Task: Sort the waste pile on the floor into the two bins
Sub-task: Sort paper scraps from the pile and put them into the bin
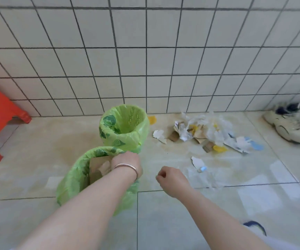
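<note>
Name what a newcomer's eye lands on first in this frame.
Two bins lined with bright green bags stand mid-frame: the near bin already holds brown cardboard pieces, the far bin sits by the tiled wall. The left hand, a bangle on its wrist, reaches over the near bin's rim; the right hand hangs curled beside it. To the right, the waste pile of paper, plastic and cardboard scraps lies on the floor.

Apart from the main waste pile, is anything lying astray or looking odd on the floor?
Yes. A yellow scrap lies alone behind the far bin, against the wall. A white scrap with a blue bit sits apart from the waste pile, nearer the right hand.
</note>
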